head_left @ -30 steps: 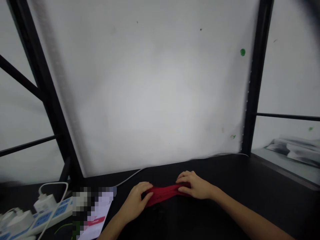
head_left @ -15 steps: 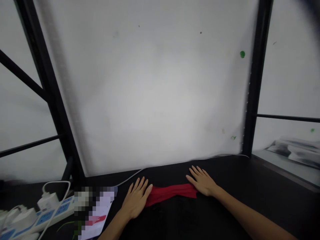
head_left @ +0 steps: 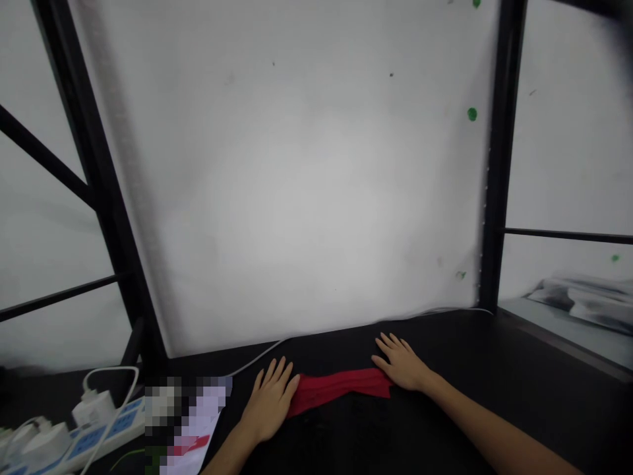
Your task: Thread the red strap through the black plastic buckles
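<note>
- Left hand (head_left: 270,399), lower centre: fingers spread flat at the red cloth's (head_left: 339,388) left end, no longer gripping it.
- Right hand (head_left: 401,363): likewise flattened, spread at its right end.
- Cloth stretched on the black table (head_left: 494,376).

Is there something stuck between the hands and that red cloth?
Nothing visible. The left hand lies flat on one end of the red cloth and the right hand on the other, touching it directly.
</note>
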